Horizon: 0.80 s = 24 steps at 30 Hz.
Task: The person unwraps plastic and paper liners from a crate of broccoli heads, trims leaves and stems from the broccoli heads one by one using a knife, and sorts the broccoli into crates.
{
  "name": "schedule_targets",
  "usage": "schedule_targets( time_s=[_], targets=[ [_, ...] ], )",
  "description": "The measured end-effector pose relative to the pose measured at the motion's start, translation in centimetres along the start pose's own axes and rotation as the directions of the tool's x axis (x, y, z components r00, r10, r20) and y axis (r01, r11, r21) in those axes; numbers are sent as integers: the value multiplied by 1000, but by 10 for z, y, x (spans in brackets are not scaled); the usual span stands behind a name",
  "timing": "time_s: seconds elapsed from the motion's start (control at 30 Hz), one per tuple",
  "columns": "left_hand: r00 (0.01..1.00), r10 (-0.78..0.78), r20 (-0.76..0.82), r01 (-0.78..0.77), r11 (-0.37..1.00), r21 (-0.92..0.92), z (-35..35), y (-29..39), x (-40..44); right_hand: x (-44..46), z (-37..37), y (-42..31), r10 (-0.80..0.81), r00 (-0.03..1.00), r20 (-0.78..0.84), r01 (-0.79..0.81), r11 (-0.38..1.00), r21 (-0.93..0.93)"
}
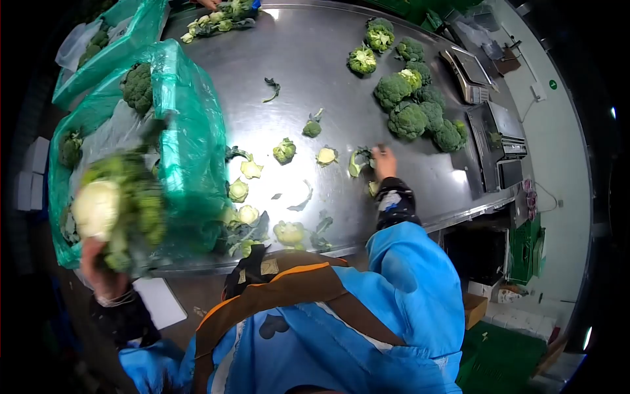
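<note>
My left hand [105, 272] is raised at the left, beside the green-lined crate, and grips a large broccoli head [141, 197] with a broad pale cut stem face. Both are smeared by motion. Over the metal table, my right hand [384, 163] has its fingers drawn together; a small dark bit shows at the fingertips, but what it is I cannot make out. Just left of those fingers lies a curled leafy trimming [356, 162]. Pale stem pieces [289, 232] and loose leaves are scattered nearer my body.
Several broccoli heads [407, 120] are grouped at the table's right. Beyond them stand a scale [467, 73] and a metal device [500, 141]. The green-lined crate [190, 125] holds broccoli at the left. Another person's hand [210, 3] shows at the top, near leafy trimmings [220, 23].
</note>
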State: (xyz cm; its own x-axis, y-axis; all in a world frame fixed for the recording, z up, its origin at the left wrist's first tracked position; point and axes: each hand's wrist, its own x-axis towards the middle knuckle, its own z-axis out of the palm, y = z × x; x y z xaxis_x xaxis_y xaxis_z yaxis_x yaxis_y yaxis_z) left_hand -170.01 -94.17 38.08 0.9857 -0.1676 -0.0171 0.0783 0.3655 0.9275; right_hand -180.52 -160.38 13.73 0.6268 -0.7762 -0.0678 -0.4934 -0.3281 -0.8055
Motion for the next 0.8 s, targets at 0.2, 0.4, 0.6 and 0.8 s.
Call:
schedule_targets(
  time_s=[0.2,0.4,0.6,0.8],
  targets=[
    [938,-312,151,319,947,-27,206,-79,7,-140,125,-104,-115,867,485,-91,920,381],
    [915,-350,199,322,933,160,265,-208,15,-146,17,-74,-197,978,67,167,936,308],
    [952,-283,121,89,630,772,251,-301,-6,-207,-41,-55,-305,902,306,359,923,-138],
    [888,-437,145,154,579,801,244,-305,-7,-223,-19,-60,-436,817,378,492,868,-63]
  ],
)
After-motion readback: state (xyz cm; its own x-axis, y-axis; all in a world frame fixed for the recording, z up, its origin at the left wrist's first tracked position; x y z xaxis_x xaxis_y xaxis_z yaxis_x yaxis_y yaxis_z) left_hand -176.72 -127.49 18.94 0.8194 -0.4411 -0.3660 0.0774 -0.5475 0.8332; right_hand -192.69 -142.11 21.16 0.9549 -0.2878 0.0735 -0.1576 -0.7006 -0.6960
